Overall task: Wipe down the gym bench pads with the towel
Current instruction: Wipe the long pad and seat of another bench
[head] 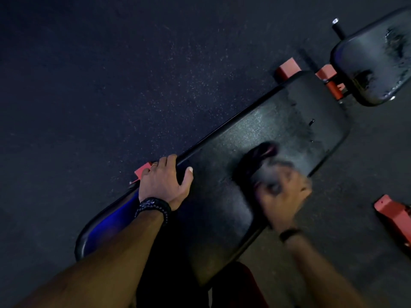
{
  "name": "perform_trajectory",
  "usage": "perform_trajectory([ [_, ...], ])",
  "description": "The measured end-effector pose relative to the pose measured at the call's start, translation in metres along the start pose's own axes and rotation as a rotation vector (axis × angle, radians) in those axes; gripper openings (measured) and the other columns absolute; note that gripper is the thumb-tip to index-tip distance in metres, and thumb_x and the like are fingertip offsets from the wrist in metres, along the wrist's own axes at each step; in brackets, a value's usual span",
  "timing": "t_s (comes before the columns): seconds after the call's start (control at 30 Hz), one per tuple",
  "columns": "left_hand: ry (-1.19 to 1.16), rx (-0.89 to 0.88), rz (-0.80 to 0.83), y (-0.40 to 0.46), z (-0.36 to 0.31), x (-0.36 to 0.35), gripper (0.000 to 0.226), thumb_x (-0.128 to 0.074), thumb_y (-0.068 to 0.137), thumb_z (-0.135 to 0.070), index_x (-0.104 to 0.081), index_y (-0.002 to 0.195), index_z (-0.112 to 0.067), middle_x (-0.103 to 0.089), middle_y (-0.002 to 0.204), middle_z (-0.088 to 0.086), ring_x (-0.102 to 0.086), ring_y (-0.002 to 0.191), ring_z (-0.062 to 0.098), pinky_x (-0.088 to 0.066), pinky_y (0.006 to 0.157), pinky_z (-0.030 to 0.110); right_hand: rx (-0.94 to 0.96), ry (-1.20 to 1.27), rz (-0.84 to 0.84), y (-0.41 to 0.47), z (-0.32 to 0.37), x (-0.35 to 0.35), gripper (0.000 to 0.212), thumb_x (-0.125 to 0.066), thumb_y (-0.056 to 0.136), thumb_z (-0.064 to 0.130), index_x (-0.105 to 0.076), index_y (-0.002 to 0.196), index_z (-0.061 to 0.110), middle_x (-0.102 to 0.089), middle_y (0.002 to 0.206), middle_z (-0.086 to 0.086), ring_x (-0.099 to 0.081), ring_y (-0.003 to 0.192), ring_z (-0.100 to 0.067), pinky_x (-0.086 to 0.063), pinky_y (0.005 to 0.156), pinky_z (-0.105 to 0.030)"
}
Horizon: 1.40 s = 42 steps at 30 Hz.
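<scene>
Right hand (motion-blurred) clutches the dark towel down on the long back pad, mid-pad near its right edge; left hand curls over that pad's left edge, steadying. Likely midway: wet streaks beyond the towel, seat pad past the far end looks smeared, unwiped. No containers visible.

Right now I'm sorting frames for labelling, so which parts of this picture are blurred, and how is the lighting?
In the head view the right hand and the dark crumpled towel it holds are smeared by motion blur; the left hand gripping the long black bench pad is sharp. Lighting is dim, with blue sheen near the pad's close end and wet glare on the smaller black seat pad.
</scene>
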<state>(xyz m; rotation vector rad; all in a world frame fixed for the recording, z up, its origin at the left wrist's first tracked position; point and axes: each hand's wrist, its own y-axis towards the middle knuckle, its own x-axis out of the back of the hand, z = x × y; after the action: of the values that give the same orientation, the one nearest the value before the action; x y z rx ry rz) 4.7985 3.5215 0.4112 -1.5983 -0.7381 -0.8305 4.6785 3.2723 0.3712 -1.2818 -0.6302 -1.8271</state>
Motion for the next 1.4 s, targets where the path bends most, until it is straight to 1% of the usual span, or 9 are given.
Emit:
perform_trajectory([
  [0.13,0.001,-0.008,-0.024,-0.002,-0.001,0.001,0.062,-0.025,0.094,-0.059,-0.039,0.137,-0.017,-0.056,0.130,0.007,-0.056,0.112,0.027,-0.044,0.095,0.044,-0.599,-0.111,-0.079,0.126,-0.019,-0.012,0.070,-0.042,0.075,0.054,-0.051,0.135,0.020,-0.047,0.131,-0.017,-0.040,0.126,-0.039,-0.028,0.101,-0.056],
  [0.4,0.039,-0.133,-0.069,-0.007,0.002,-0.004,0.063,-0.019,0.096,-0.054,-0.021,0.152,-0.024,-0.048,0.141,0.008,-0.053,0.118,0.029,-0.041,0.098,0.046,0.238,0.149,0.175,-0.081,0.022,0.013,0.059,-0.063,0.063,0.055,-0.056,0.117,0.032,-0.057,0.119,-0.002,-0.047,0.113,-0.023,-0.030,0.093,-0.044],
  [0.63,0.169,-0.330,-0.065,-0.006,-0.001,-0.003,0.064,-0.008,0.099,-0.052,-0.034,0.149,-0.022,-0.038,0.152,0.008,-0.044,0.131,0.029,-0.037,0.103,0.049,-0.877,0.416,-0.256,0.129,-0.082,-0.008,0.059,-0.062,0.083,0.038,-0.053,0.138,0.017,-0.043,0.135,-0.016,-0.041,0.125,-0.036,-0.041,0.100,-0.053],
  [0.77,0.084,-0.338,-0.196,0.016,-0.034,0.012,0.069,-0.013,0.098,-0.052,-0.061,0.125,-0.010,-0.059,0.132,0.012,-0.048,0.126,0.033,-0.031,0.103,0.050,-0.578,0.339,-0.263,0.077,-0.060,-0.012,0.061,-0.058,0.080,0.024,-0.051,0.140,0.016,-0.042,0.141,-0.019,-0.039,0.129,-0.036,-0.037,0.107,-0.048],
  [0.93,0.016,-0.292,-0.181,0.081,-0.115,0.010,0.075,-0.011,0.093,-0.061,-0.042,0.142,-0.015,-0.041,0.146,0.014,-0.040,0.132,0.033,-0.026,0.110,0.054,-0.467,0.585,-0.188,-0.080,0.004,-0.008,0.057,-0.060,0.072,0.020,-0.056,0.129,0.026,-0.040,0.137,-0.003,-0.040,0.128,-0.025,-0.037,0.108,-0.046],
  [1.07,-0.013,-0.182,-0.077,0.130,-0.173,0.006,0.073,-0.015,0.093,-0.067,-0.024,0.151,-0.023,-0.039,0.148,0.012,-0.043,0.129,0.036,-0.032,0.105,0.053,-0.656,0.709,-0.319,0.038,-0.058,-0.018,0.059,-0.079,0.077,0.024,-0.058,0.131,0.011,-0.039,0.139,-0.007,-0.045,0.121,-0.015,-0.034,0.112,-0.022],
  [1.13,0.058,-0.155,-0.022,0.138,-0.187,-0.008,0.073,-0.016,0.093,-0.068,-0.015,0.153,-0.025,-0.040,0.146,0.014,-0.047,0.123,0.039,-0.039,0.098,0.051,-0.730,0.658,-0.389,0.123,-0.103,-0.014,0.053,-0.075,0.082,0.027,-0.060,0.128,0.005,-0.045,0.132,-0.017,-0.050,0.112,-0.020,-0.029,0.092,-0.001],
  [1.27,0.160,-0.142,-0.063,0.137,-0.193,-0.019,0.075,-0.014,0.092,-0.069,-0.015,0.150,-0.022,-0.044,0.140,0.018,-0.053,0.112,0.040,-0.045,0.086,0.049,-0.829,0.572,-0.343,0.204,-0.163,-0.017,0.053,-0.071,0.088,0.032,-0.057,0.134,0.010,-0.049,0.129,-0.018,-0.055,0.114,-0.031,-0.038,0.093,-0.026],
  [1.4,0.148,-0.152,-0.081,0.139,-0.193,-0.018,0.075,-0.016,0.092,-0.068,-0.018,0.150,-0.021,-0.046,0.138,0.017,-0.054,0.112,0.039,-0.046,0.087,0.049,-0.643,0.508,-0.322,0.108,-0.106,-0.021,0.055,-0.072,0.083,0.008,-0.055,0.135,0.003,-0.046,0.136,-0.018,-0.047,0.126,-0.032,-0.037,0.110,-0.036],
])
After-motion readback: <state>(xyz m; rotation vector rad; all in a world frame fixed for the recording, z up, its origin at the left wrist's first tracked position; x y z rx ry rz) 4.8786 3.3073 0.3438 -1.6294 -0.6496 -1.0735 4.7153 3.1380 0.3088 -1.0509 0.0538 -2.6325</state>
